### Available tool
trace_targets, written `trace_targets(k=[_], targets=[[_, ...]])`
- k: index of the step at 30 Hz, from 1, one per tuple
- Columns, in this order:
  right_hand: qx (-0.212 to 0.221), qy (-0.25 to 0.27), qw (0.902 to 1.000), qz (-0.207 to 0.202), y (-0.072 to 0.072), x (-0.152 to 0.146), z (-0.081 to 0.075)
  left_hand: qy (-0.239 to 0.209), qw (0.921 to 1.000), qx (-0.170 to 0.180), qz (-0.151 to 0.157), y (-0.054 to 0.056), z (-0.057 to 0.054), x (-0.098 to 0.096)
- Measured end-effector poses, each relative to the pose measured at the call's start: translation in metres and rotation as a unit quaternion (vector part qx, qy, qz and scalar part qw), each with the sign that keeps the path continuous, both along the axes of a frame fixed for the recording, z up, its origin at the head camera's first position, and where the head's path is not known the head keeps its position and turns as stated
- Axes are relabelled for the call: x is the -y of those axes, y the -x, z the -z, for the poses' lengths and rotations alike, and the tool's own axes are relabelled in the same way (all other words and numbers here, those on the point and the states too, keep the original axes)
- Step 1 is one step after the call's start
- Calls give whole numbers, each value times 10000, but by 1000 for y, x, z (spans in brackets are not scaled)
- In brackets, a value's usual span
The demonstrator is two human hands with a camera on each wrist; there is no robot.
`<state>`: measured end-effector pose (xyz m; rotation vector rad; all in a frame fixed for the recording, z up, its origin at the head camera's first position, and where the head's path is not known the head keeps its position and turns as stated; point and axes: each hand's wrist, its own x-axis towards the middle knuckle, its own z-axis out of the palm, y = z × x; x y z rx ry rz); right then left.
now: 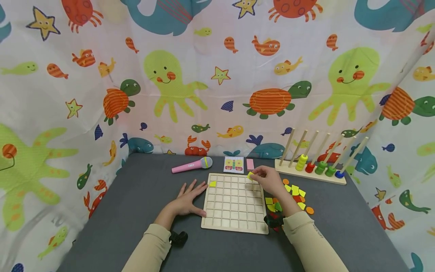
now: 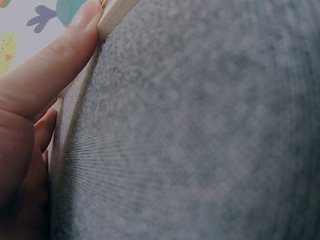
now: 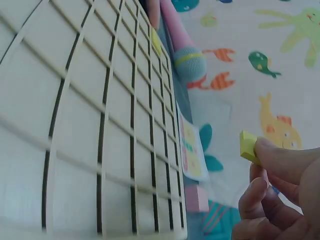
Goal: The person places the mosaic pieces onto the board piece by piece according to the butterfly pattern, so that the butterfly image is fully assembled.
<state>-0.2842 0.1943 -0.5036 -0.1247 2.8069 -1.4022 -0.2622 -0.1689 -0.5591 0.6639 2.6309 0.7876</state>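
Note:
A wooden grid board lies on the dark table, with one yellow square tile in a cell near its far left corner. My left hand rests beside the board's left edge, fingers spread, and its thumb touches that edge in the left wrist view. Over the board's far right corner, my right hand pinches a second yellow tile between thumb and fingertips. In the right wrist view this tile is held up off the board.
Loose tiles in yellow, orange, red and green lie right of the board, partly under the right forearm. Behind it are a pink toy microphone, a pattern card and a pink block. A peg stand with rings stands back right.

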Motion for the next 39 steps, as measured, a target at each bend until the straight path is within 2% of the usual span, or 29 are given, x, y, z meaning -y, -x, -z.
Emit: trace_targets(k=[8,15,19,26,33,39], targets=[[103,224,9995,-206,6,30,4,30,10000,1,39,0,-1,2],[123,274,9977,-604,9,56,10,-84,9999,-39,46,0,-1,2],[231,243,9973,-656,11,70,17,-39,10000,22,19,2,5,3],[298,167,9976,-608,17,91,27,-87,9999,29,65,1,1,-1],[-14,-287,9971,-698,25,107,36,-280,9995,-104,58,4,12,2],[-113,-784,9945,-679,26,111,39,-138,9997,-199,87,7,16,2]])
